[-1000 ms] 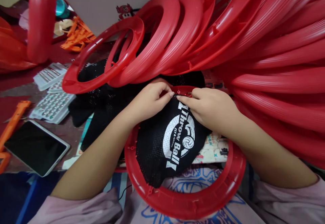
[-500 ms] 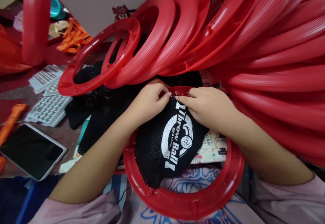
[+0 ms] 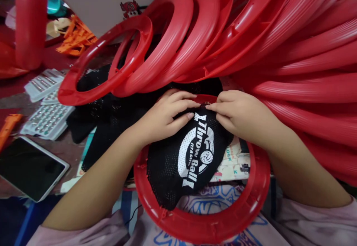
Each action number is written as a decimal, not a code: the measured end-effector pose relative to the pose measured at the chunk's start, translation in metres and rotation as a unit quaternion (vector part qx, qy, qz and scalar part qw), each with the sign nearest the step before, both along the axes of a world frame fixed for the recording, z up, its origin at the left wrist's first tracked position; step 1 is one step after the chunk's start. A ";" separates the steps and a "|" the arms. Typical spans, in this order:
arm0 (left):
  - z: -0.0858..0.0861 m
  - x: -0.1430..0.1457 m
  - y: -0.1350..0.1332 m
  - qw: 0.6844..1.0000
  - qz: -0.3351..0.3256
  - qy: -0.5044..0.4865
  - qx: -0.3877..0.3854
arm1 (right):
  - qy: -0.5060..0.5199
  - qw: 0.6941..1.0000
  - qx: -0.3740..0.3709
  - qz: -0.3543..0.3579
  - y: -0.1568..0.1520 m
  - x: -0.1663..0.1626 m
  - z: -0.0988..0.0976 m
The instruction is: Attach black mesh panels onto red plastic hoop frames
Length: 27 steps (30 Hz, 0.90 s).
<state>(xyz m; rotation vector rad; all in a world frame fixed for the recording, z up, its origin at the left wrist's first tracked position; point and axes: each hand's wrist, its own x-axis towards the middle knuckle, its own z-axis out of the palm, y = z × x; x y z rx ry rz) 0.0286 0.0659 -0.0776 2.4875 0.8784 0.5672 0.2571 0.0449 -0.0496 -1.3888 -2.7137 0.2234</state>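
Observation:
A red plastic ring [image 3: 237,220] lies tilted at the table's near edge, against my shirt. Black mesh fabric [image 3: 164,164] with white "Throw Ball" print stretches across part of it, meeting the rim at the left and the far side. At that far rim, my left hand [image 3: 170,114] rests with fingers stretched over the fabric's edge and the thumb apart. Opposite it, my right hand [image 3: 237,112] pinches the mesh edge between thumb and fingers. The exact attachment point between the fingertips is small and partly hidden.
Many more red rings [image 3: 178,45] lean in a row behind and to the right. More black mesh [image 3: 111,127] lies left of my hands. Trays of small metal parts [image 3: 44,121], a tablet-like device [image 3: 30,168] and orange plastic pieces [image 3: 75,36] are at the left.
My left fingers have straightened from a pinch and now lie across the fabric edge. My right hand has shifted slightly right along the rim. The view has moved a little.

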 end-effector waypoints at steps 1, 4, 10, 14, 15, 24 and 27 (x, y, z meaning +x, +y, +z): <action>0.000 0.000 0.000 1.000 0.003 0.005 0.004 | -0.008 1.000 0.011 -0.001 0.000 -0.001 -0.001; -0.002 0.001 0.001 1.000 0.010 0.013 0.015 | -0.018 0.999 0.039 0.004 0.000 -0.003 -0.005; -0.005 0.000 0.002 0.999 0.003 0.013 0.033 | 0.004 0.996 0.086 0.017 0.000 -0.001 -0.008; -0.006 -0.001 0.001 0.998 0.004 0.029 0.047 | -0.003 0.997 0.082 0.012 0.001 -0.001 -0.008; -0.007 -0.001 0.001 0.998 0.007 0.032 0.047 | -0.007 0.997 0.079 0.010 0.001 -0.001 -0.008; -0.008 -0.001 0.000 0.996 0.010 0.066 0.061 | -0.043 0.998 0.051 -0.008 0.001 -0.003 -0.009; -0.007 0.001 0.000 0.995 0.010 0.083 0.060 | -0.058 0.997 0.055 -0.012 0.001 -0.004 -0.008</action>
